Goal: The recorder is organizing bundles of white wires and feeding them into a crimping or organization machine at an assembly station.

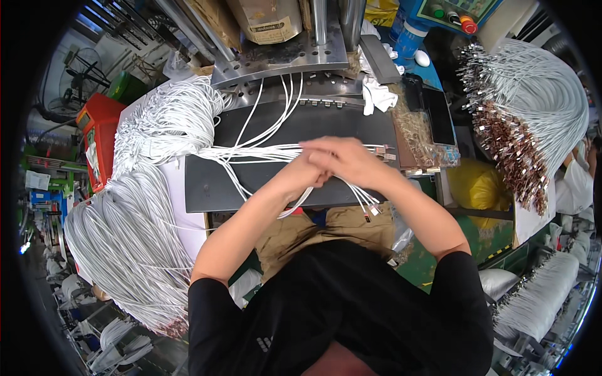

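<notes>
A loose bunch of white cables [251,153] lies across the dark worktop [207,182] in front of me. My left hand [302,175] is closed around some of these cables, its fingers partly covered. Over it crosses my right hand [348,158], fingers bent and touching the left hand; what lies in its grip is hidden. Beyond my hands, one group of cable ends with metal connectors [385,152] points right. Other cable ends [370,210] hang toward the worktop's near edge. A few cables [285,109] run up to the press at the back.
A metal press plate [282,66] with upright posts stands behind the worktop. Large heaps of white cable [119,232] fill the left side. More bundled cables [539,94] with brown ends hang at right. A white cloth [378,96] and red bin [100,125] are nearby.
</notes>
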`<action>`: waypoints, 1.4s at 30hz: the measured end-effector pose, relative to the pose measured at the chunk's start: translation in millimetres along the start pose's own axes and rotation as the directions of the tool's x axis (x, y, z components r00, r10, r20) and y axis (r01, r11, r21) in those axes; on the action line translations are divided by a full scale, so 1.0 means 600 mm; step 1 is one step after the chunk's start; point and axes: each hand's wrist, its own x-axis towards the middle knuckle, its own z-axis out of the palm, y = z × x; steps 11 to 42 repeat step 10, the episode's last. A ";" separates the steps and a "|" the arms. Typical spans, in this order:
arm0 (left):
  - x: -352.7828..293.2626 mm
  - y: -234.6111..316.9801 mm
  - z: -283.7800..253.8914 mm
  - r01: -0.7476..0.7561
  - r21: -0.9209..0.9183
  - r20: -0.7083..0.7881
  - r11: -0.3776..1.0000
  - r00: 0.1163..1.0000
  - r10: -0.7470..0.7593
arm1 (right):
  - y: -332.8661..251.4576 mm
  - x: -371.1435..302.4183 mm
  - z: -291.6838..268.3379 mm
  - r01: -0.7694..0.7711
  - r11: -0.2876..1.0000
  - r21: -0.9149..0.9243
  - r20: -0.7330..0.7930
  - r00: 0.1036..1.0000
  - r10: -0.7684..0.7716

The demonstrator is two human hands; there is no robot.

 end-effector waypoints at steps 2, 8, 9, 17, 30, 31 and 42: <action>0.012 0.013 -0.028 -0.127 -0.122 -0.059 0.984 0.991 0.121 | 0.016 -0.006 -0.040 -0.162 0.980 -0.113 -0.219 0.966 0.134; 0.046 0.059 -0.094 -0.253 -0.419 -0.171 0.872 0.965 0.198 | 0.004 0.005 -0.053 -0.235 0.749 -0.620 -0.078 0.968 0.239; 0.057 0.050 -0.103 -0.260 -0.403 -0.155 0.877 0.964 0.215 | 0.027 0.023 -0.061 -0.144 0.606 -0.782 -0.190 0.982 -0.012; 0.064 0.041 -0.104 -0.264 -0.389 -0.138 0.882 0.964 0.228 | 0.046 0.046 -0.071 -0.106 0.412 -0.905 -0.235 0.932 -0.276; 0.064 0.041 -0.104 -0.264 -0.389 -0.138 0.882 0.964 0.228 | 0.046 0.046 -0.071 -0.106 0.412 -0.905 -0.235 0.932 -0.276; 0.064 0.041 -0.104 -0.264 -0.389 -0.138 0.882 0.964 0.228 | 0.046 0.046 -0.071 -0.106 0.412 -0.905 -0.235 0.932 -0.276; 0.064 0.041 -0.104 -0.264 -0.389 -0.138 0.882 0.964 0.228 | 0.046 0.046 -0.071 -0.106 0.412 -0.905 -0.235 0.932 -0.276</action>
